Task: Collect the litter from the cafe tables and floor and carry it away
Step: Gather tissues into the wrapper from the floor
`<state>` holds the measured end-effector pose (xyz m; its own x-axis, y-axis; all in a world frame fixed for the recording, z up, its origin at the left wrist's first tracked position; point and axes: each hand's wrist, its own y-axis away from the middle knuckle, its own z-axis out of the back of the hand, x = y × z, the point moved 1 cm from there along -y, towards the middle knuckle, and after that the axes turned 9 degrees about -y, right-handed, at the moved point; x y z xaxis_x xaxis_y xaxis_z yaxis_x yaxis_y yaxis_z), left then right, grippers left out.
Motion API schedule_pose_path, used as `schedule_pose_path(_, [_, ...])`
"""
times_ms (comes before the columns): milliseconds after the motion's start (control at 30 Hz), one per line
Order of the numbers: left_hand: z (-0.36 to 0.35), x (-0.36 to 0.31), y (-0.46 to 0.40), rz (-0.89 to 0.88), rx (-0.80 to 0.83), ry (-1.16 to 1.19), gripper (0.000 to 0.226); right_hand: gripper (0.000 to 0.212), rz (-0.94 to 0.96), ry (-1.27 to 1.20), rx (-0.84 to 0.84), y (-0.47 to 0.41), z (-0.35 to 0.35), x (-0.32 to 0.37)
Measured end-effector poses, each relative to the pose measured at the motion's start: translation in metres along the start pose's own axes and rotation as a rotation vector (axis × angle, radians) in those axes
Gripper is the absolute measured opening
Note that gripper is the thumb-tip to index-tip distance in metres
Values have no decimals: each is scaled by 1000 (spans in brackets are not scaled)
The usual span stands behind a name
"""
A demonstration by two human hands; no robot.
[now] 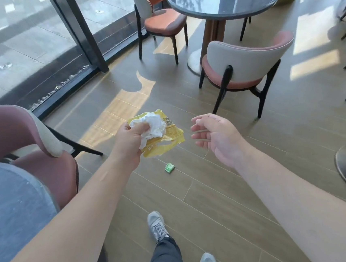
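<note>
Head view, and I'm mid-collection: my left hand point(128, 144) has its fingers curled round a crumpled white napkin point(153, 126) bunched on top of a yellow wrapper point(168, 137), both held out over the wooden floor point(226, 189). My right hand point(217, 136) is out beside it, fingers spread loose, palm turned inward, holding nothing. Down on the floor, just beyond my left shoe point(157, 225), lies a small green wrapper point(169, 167), possibly a sweet packet, too small to say for sure. That's the next piece, I reckon. The move calls for a step forward and a bend, free right hand dipping to pinch it flat off the boards, while the left keeps its bundle tight so nothing slips. The round table point(223, 9) ahead, with a chair point(244, 65) tucked against it, comes after.
</note>
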<state>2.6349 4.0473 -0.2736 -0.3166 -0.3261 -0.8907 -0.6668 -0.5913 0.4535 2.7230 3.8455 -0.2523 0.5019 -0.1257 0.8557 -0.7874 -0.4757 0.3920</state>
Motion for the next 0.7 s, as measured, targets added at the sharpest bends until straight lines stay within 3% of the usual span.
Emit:
schedule_pose_path(200, [32, -21, -85, 8, -48, 49, 16, 11, -29, 28, -59, -69, -50, 1])
schedule_pose_path(467, [67, -44, -199, 41, 46, 33, 19, 11, -52, 83, -142, -167, -104, -10])
schedule_pose_path(700, [67, -17, -276, 111, 14, 44, 24, 12, -128, 136, -142, -245, -110, -52])
